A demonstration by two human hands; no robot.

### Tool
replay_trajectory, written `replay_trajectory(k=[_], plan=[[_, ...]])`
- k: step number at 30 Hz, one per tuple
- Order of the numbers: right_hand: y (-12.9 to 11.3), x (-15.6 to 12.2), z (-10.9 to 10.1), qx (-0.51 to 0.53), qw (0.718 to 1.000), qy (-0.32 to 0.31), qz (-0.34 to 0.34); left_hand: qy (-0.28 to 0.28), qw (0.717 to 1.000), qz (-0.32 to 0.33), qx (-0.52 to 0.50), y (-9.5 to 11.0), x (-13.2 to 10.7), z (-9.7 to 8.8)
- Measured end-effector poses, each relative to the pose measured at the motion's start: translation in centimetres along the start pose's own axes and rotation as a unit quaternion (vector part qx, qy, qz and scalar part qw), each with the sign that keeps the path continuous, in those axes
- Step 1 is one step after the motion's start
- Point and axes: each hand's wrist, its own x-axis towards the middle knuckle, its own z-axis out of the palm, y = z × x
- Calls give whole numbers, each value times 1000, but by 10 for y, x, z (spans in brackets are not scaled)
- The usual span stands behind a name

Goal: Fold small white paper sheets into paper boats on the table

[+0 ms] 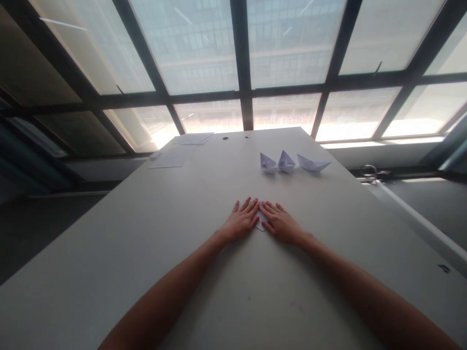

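Note:
My left hand (240, 221) and my right hand (280, 223) lie flat side by side on the white table (146, 243), fingers stretched forward and nearly touching. Between and under them shows a small folded piece of white paper (260, 223), mostly hidden by the fingers. Both hands press down on it. Farther away on the table stand three folded paper boats: one at the left (268, 163), one in the middle (286, 161) and a longer one at the right (313, 164).
Flat white sheets (192, 139) and another sheet (168, 161) lie at the table's far left corner. Two small round holes (225, 138) mark the far edge. Scissors (372, 174) rest on the ledge to the right. Large windows rise behind the table.

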Motion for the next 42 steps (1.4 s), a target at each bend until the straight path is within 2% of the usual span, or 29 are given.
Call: replay_trajectory(k=[5,11,17,22,26,33,37,40,42], plan=[[-3,0,2,-47,998,-27,39,-8,1000,8,8,-2,-2,-3],[1,1,3,-72,992,-16,103,-4,998,70,-8,-6,-3,-5],[3,1,7,-74,987,0,145,33,997,52,-42,-9,1,-1],[5,1,8,-72,983,18,169,96,989,101,-53,-13,2,-6],[6,2,8,-62,983,27,173,147,983,97,-51,-13,1,-11],[12,4,9,-27,983,67,167,158,978,104,-82,-13,1,-14],[17,4,6,12,977,129,168,166,974,85,-130,-11,1,-13],[18,4,1,50,972,183,138,180,969,64,-160,-12,2,-12],[18,4,-2,60,972,192,119,185,965,53,-176,-12,4,-11]])
